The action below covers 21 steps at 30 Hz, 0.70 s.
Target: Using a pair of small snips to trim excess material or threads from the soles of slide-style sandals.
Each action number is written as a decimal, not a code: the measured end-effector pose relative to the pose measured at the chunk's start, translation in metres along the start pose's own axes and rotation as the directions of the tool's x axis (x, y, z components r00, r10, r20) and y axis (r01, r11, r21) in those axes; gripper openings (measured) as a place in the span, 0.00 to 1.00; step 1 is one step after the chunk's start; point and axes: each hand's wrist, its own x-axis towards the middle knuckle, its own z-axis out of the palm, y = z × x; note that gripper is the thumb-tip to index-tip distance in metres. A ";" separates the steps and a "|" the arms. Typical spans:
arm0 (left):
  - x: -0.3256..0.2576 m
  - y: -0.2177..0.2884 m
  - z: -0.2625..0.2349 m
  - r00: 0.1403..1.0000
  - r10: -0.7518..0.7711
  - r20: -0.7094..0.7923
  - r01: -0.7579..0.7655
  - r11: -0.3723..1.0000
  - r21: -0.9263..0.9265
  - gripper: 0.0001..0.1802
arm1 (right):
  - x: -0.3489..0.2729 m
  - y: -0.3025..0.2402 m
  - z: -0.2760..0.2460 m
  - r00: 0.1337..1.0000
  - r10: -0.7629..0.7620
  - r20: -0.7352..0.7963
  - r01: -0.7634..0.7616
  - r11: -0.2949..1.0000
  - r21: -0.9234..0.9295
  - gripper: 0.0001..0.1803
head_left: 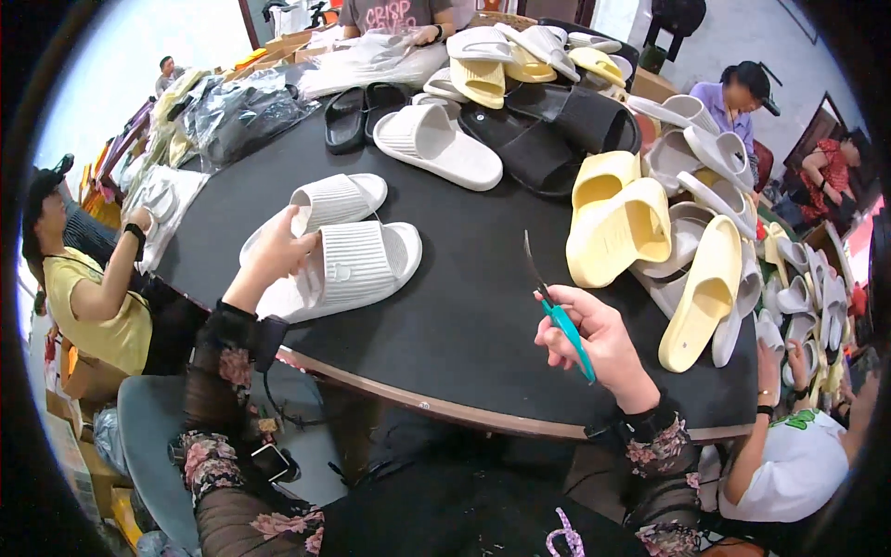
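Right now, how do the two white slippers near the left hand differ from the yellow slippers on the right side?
The white slippers lie flat as a pair, and the left hand grips one. The yellow slippers lean in a loose pile, untouched. Both are ribbed open-toe slides on the dark table.

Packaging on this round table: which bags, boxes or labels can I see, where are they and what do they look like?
Clear plastic bags: far left of the black table, crinkled, shiny heap.
Flat pale bags: far edge, stacked, whitish, under another person's hand.
Bagged white slipper: left rim, see-through wrap.
Cardboard boxes: behind the table, brown.
No signs or screens are clear enough to tell.
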 end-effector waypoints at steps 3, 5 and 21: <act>0.010 -0.019 0.007 0.940 -0.108 0.324 0.260 0.841 -0.474 0.20 | -0.007 -0.023 0.007 0.998 -0.054 0.035 0.056 0.997 -0.049 0.27; 0.013 -0.030 0.009 0.914 0.121 0.387 0.299 0.443 -0.845 0.17 | -0.010 -0.035 0.013 0.996 -0.091 0.017 0.092 0.993 -0.069 0.27; -0.101 0.088 0.040 0.975 -0.012 -0.224 -0.220 0.132 -0.966 0.25 | 0.006 -0.020 0.022 0.966 -0.237 0.106 0.258 0.829 -0.495 0.28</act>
